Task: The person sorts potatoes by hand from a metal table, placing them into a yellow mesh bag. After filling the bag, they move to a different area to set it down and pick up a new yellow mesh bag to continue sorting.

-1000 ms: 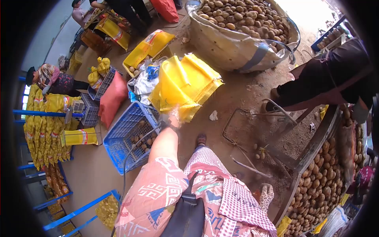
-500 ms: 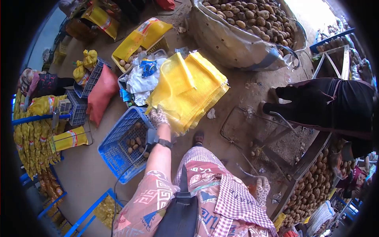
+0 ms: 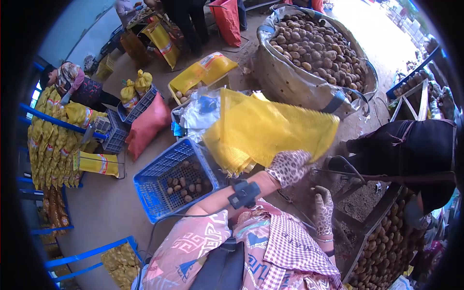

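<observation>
My left hand point(image 3: 290, 168), in a spotted glove with a dark device strapped at the wrist, grips the edge of a yellow mesh bag point(image 3: 295, 130). The bag stretches over a stack of yellow mesh bags point(image 3: 229, 152), and its outline is blurred. Lower right of it, my right hand point(image 3: 323, 212) is raised in the same kind of glove, fingers apart and curved, holding nothing. To the left stands a blue crate point(image 3: 153, 166) with several potatoes point(image 3: 182, 186) on its bottom.
A large woven sack point(image 3: 285, 79) of potatoes stands ahead. At right, a person in dark clothes point(image 3: 411, 145) bends over a potato-filled table point(image 3: 357, 251). A red sack point(image 3: 147, 128), filled crates and a second person point(image 3: 72, 84) are at left. A metal frame point(image 3: 345, 169) stands near my hands.
My left hand has swung right, pulling a yellow bag off across the stack. My right hand has come up with fingers spread. The view has shifted, showing more of the far side.
</observation>
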The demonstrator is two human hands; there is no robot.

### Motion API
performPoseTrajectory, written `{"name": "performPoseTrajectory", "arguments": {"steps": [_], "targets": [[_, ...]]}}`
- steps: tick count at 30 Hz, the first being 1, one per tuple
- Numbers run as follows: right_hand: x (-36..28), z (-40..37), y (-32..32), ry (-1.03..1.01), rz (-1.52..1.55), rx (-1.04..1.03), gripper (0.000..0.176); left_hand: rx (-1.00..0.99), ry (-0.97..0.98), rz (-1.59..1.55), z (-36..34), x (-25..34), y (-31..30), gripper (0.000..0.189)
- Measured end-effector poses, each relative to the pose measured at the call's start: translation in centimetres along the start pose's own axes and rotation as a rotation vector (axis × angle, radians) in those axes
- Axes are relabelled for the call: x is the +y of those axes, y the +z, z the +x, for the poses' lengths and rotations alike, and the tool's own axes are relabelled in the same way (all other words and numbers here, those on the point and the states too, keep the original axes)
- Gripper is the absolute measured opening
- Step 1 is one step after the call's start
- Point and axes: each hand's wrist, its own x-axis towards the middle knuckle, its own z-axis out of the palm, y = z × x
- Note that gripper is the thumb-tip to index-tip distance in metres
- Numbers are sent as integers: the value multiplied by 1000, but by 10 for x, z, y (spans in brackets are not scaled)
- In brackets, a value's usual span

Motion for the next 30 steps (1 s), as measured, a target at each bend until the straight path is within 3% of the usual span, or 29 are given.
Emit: {"name": "performPoseTrajectory", "arguments": {"steps": [1,2,3,7,13,18,25,30], "targets": [[-10,0,3,-13,4,4,23,-300,-52,7,-3,28,11,24],[-17,-1,5,159,289,28,28,-375,-26,20,-13,46,27,23],[-20,-7,3,336,576,49,33,-314,85,-47,-28,50,47,24],[-17,-32,-20,429,628,-30,35,-548,23,-136,-41,83,32,30],[-3,-53,-54,378,841,-154,36,-400,-209,-416,-60,100,49,35],[42,-58,-76,399,825,-140,37,-385,-196,-303,-65,119,67,36],[39,-77,-93,247,1053,-72,44,-403,-116,-70,-65,150,93,32],[39,-86,-109,311,973,-48,40,-403,-75,-15,-62,146,119,24]]}}
